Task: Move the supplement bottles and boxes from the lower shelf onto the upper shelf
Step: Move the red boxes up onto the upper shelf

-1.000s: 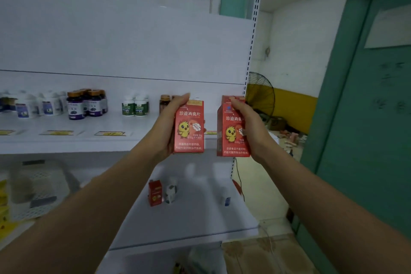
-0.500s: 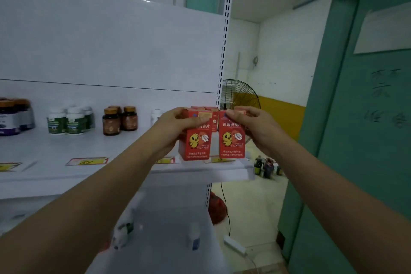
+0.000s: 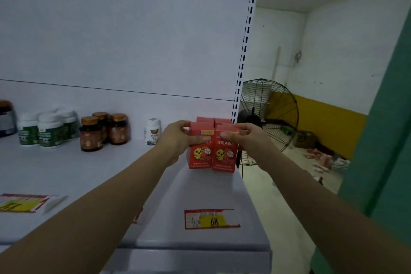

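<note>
shelf [image 3: 66, 173]: upper, white | fan [image 3: 270, 122]: 3 o'clock of boxes, past shelf end | left hand [image 3: 178, 138]: fingers clamped on left box [image 3: 199, 154] | right hand [image 3: 251, 138]: fingers clamped on right box [image 3: 223, 157] | both boxes: upright, touching, on shelf's 3 o'clock end | back boxes [image 3: 204, 119]: 12 o'clock, just behind | bottles [image 3: 91, 133]: 9 o'clock | tag [image 3: 211, 219]: 6 o'clock

Red boxes [image 3: 200, 155] now stand on upper shelf [image 3: 66, 173].
</note>
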Demonstrator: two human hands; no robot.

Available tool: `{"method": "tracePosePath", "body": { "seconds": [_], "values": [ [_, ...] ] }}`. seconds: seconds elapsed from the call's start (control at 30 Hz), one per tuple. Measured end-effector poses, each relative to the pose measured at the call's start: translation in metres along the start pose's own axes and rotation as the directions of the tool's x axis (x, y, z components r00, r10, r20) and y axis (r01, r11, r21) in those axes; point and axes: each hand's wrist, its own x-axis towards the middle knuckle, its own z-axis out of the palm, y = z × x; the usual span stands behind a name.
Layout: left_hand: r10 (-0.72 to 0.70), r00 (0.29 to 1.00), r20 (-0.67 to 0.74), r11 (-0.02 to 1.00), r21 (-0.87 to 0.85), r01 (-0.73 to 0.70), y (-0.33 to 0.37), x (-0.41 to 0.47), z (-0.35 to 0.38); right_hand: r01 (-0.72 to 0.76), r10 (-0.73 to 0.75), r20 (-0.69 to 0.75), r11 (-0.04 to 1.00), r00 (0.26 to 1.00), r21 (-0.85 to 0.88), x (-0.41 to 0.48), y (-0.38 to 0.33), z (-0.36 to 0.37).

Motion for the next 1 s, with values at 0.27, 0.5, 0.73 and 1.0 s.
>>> {"method": "tracePosePath", "body": {
  "seconds": [0.27,0.5,0.73,1.0],
  "values": [
    [-0.005,1.000,-0.019,0.999,0.046,0.006,-0.019,0.046,0.007,0.019,-0.014,0.053,0.996,0.998,-0.091,0.053,0.022,-0.003],
    [0.031,1.000,-0.007,0.942,0.333,-0.027,-0.033,0.059,0.008,0.098,-0.081,0.070,0.954,0.994,-0.285,0.070,0.032,-0.009],
    [0.065,0.998,0.004,0.894,0.444,-0.060,-0.034,0.060,0.013,0.169,-0.168,0.038,0.908,0.985,-0.384,0.073,0.043,-0.006],
    [0.042,0.998,0.052,0.892,0.449,-0.061,-0.032,0.059,0.009,0.190,-0.234,-0.045,0.877,0.971,-0.442,0.076,0.059,0.001]
  ]
}}
